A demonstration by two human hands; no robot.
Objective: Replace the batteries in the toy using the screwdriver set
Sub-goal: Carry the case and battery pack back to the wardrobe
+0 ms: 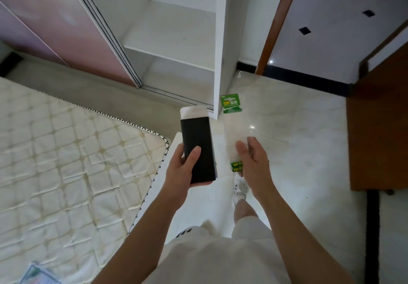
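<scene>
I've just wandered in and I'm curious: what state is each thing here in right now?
black case: gripped by left hand, white insert slid partly out the top.
battery pack: held by right hand, green batteries at its lower end.
wardrobe door: slid aside, shelves exposed.

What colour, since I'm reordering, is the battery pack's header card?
The header card is green; head view.
</scene>
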